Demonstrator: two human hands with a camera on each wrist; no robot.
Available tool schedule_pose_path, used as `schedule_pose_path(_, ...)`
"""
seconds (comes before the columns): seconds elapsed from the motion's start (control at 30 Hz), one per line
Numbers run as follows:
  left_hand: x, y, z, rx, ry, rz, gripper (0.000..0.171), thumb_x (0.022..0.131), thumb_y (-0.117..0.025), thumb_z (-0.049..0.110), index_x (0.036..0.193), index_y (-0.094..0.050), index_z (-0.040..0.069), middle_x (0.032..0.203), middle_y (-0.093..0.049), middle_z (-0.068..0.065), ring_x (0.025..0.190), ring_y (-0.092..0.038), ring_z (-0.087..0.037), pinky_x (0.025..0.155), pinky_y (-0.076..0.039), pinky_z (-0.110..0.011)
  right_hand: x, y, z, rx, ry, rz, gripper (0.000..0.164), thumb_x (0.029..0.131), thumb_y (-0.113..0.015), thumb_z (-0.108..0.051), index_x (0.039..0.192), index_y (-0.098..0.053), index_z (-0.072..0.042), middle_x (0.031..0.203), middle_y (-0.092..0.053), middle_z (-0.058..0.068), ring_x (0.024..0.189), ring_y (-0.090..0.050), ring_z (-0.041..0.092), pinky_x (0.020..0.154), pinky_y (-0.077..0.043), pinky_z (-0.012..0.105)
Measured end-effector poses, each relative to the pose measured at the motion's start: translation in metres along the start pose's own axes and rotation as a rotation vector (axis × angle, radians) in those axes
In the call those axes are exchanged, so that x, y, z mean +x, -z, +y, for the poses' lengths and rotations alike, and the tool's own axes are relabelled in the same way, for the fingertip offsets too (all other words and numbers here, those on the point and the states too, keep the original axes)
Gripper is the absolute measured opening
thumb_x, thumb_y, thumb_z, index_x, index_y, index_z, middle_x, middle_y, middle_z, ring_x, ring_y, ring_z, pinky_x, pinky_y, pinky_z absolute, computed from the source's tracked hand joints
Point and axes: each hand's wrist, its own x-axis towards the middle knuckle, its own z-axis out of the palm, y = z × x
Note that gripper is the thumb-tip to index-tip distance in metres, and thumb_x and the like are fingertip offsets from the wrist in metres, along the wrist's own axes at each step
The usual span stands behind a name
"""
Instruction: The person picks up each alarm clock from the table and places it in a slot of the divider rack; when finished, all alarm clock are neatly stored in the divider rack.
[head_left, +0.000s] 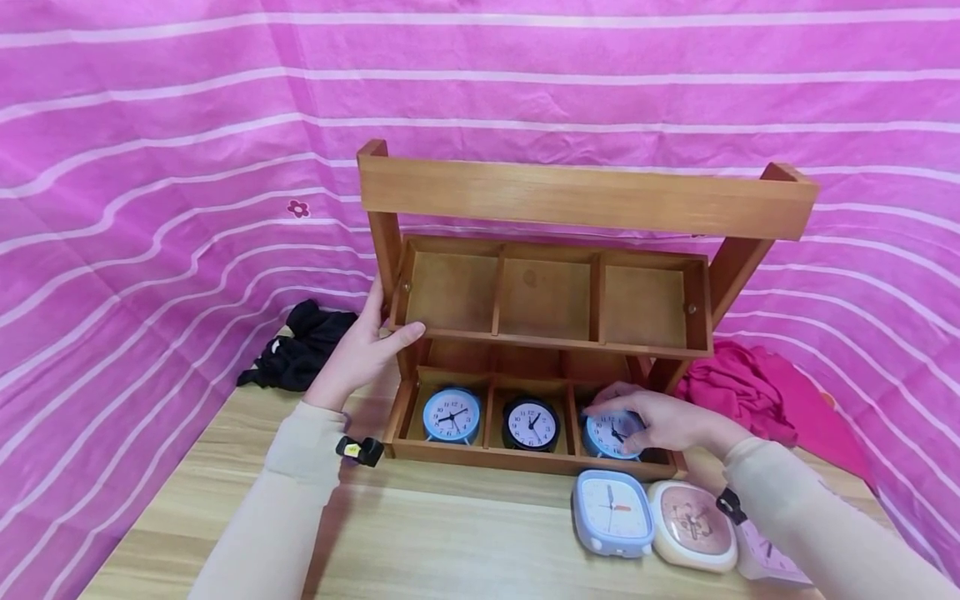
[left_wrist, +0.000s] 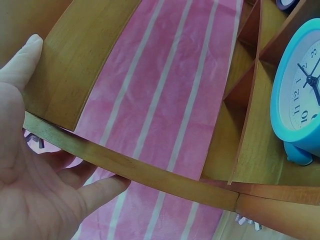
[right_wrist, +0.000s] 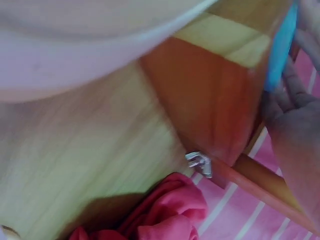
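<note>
A two-tier wooden rack [head_left: 585,197] stands on the table with three compartments in each tier. My left hand [head_left: 362,354] holds its left side, thumb over the front and fingers behind the upright [left_wrist: 150,172]. In the lower right compartment, my right hand [head_left: 663,418] grips a blue round alarm clock [head_left: 609,433] by its edges, covering part of it. The right wrist view catches only that clock's blue rim [right_wrist: 281,52]. Another blue alarm clock [head_left: 451,415] sits in the lower left compartment, and a black one [head_left: 531,423] in the lower middle.
In front of the rack's right end lie a lavender square clock [head_left: 613,510], a cream and pink clock [head_left: 693,527] and a pale pink one [head_left: 768,557] partly under my right sleeve. Black cloth [head_left: 300,350] lies left, magenta cloth [head_left: 738,387] right. Pink striped fabric [head_left: 525,92] hangs behind.
</note>
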Motion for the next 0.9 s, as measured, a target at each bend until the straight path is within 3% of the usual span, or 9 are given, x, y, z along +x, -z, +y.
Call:
schedule_pose_path(0.13, 0.0, 0.0, 0.001, 0.006, 0.009, 0.0, 0.097, 0.101, -0.071, 0.029, 0.163, 0.0, 0.054, 0.173, -0.019, -0.002, 0.154, -0.03, -0.031, 0.12, -0.031, -0.062, 0.0, -0.001, 0.002, -0.019, -0.012, -0.002, 0.055, 0.092, -0.08, -0.02, 0.144, -0.064, -0.014, 0.144, -0.052, 0.013, 0.125, -0.051, 0.032, 0.101, -0.053, 0.043)
schedule_pose_path(0.6, 0.0, 0.0, 0.001, -0.006, 0.006, -0.001, 0.096, 0.101, -0.071, 0.029, 0.163, -0.002, 0.054, 0.171, -0.023, -0.001, 0.153, -0.032, -0.029, 0.123, -0.024, -0.062, -0.002, -0.002, 0.005, -0.035, -0.018, 0.003, 0.056, 0.092, -0.079, -0.019, 0.146, -0.063, -0.015, 0.15, -0.049, 0.015, 0.131, -0.049, 0.035, 0.103, -0.051, 0.046)
schedule_pose_path(0.9, -0.001, -0.001, 0.001, 0.011, 0.015, 0.004, 0.097, 0.101, -0.071, 0.031, 0.163, 0.0, 0.055, 0.173, -0.018, 0.0, 0.154, -0.03, -0.032, 0.122, -0.025, -0.064, -0.004, -0.004, -0.005, -0.102, -0.008, 0.033, 0.056, 0.093, -0.078, -0.018, 0.146, -0.062, -0.011, 0.149, -0.05, 0.017, 0.133, -0.049, 0.041, 0.104, -0.051, 0.058)
